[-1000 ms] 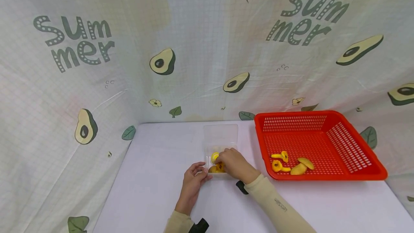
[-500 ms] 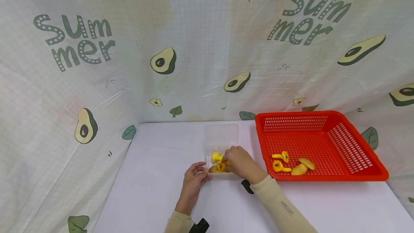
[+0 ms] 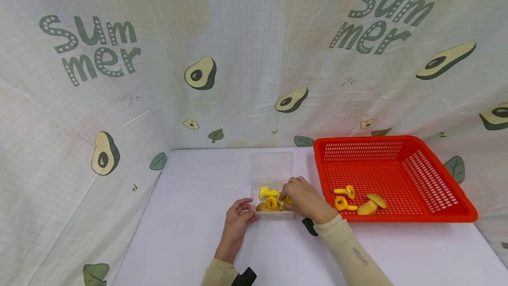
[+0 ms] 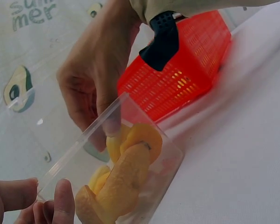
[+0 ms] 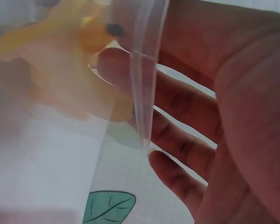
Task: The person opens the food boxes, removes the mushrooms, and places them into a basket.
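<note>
A clear plastic box (image 3: 274, 216) with its lid (image 3: 271, 163) folded back stands on the table, holding several yellow and orange-brown toy mushrooms (image 3: 271, 202). At its front left corner, my left hand (image 3: 237, 224) grips the rim between thumb and fingers. My right hand (image 3: 303, 197) reaches into the right side of the box, its thumb and fingers pinching a yellow mushroom (image 4: 113, 147), partly hidden by the fingers. A bright yellow mushroom (image 3: 268, 192) lies at the back left inside. Through the box wall, the right wrist view shows the right fingers (image 5: 116, 70) near the mushrooms.
A red perforated basket (image 3: 448, 167) stands right of the box, close to the right forearm. Inside it lie yellow mushrooms (image 3: 344, 191) and a larger tan mushroom (image 3: 371, 204). A printed curtain (image 3: 238, 56) hangs behind the white table (image 3: 190, 215).
My right hand has shifted right inside the box, off the bright yellow mushroom at the back left, whose stem now shows. My left hand stays at the corner.
</note>
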A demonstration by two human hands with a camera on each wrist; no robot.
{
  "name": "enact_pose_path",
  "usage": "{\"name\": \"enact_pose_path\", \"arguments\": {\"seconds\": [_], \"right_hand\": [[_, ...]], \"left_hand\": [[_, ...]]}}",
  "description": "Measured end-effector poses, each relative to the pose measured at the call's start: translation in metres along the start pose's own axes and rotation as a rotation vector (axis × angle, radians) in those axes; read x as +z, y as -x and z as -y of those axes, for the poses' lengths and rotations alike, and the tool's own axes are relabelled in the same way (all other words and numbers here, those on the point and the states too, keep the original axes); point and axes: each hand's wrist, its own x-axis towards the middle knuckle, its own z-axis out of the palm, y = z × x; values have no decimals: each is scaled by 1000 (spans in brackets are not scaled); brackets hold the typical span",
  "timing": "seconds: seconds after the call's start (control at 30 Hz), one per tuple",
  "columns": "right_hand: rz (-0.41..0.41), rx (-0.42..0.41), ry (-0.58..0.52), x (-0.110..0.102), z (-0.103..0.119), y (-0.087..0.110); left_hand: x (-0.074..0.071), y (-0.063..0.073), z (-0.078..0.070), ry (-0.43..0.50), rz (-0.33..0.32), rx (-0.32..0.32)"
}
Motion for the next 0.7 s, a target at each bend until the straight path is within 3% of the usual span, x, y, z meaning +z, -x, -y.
{"name": "enact_pose_path", "arguments": {"seconds": [0.17, 0.43, 0.7], "right_hand": [[-85, -19, 5, 5, -1, 1], [-340, -83, 112, 12, -4, 0], [-350, -39, 131, 17, -4, 2]], "left_hand": [[0, 0, 0, 3, 3, 1], [0, 0, 0, 11, 0, -6], [0, 0, 0, 2, 5, -12]]}}
